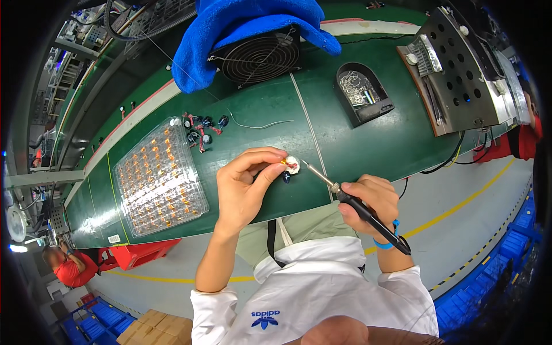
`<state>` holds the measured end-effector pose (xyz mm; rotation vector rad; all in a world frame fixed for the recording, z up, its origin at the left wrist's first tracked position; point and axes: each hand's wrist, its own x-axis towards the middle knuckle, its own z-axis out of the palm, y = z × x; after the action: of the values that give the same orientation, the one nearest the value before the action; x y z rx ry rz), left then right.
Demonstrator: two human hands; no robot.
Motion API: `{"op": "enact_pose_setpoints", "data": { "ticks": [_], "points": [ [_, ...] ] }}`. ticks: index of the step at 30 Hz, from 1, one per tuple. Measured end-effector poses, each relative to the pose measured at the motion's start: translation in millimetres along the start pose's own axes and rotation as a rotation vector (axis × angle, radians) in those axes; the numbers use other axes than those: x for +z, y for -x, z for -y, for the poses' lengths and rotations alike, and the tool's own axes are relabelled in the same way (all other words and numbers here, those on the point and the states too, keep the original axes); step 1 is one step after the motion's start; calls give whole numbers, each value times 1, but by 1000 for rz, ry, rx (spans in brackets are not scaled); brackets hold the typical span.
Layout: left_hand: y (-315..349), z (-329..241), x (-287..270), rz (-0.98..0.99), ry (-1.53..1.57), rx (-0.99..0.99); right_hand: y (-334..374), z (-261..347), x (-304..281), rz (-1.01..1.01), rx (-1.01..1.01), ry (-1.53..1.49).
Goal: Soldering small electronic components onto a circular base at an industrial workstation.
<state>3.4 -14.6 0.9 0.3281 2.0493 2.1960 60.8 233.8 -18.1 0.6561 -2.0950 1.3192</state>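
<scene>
Between the thumb and fingers of my left hand [246, 184] is a small round white part [292, 165] with red wire and a dark blue piece hanging below it. My right hand [372, 204] grips a soldering iron [356, 206] by its black handle. The iron's metal tip points up and left, close to the white part; whether they touch I cannot tell. A thin strand of solder wire [259, 126] lies on the green bench beyond my left hand. Several small dark components with red wires [201, 132] lie in a loose group to the left.
A clear plastic tray [161, 178] with rows of orange pieces lies on the left of the green bench [247, 98]. At the back stands a black fan [261, 57] under a blue towel [195, 52]. A black bin [352, 106] of wire bits and a perforated metal box [454, 75] are right.
</scene>
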Motion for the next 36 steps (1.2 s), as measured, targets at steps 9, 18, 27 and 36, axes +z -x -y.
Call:
{"op": "enact_pose_setpoints", "data": {
  "ticks": [9, 18, 27, 36],
  "points": [
    [-1, -2, 0, 4, -37, -27, -1, -6, 2, 65, -61, 12],
    [0, -1, -1, 10, -13, -17, -1, -5, 1, 96, -60, 13],
    [0, -2, -1, 10, -35, -26, 0, -6, 2, 67, -52, 5],
    [-2, -3, -1, 20, -43, -18, 3, -9, 0, 52, -65, -11]
  ]
}}
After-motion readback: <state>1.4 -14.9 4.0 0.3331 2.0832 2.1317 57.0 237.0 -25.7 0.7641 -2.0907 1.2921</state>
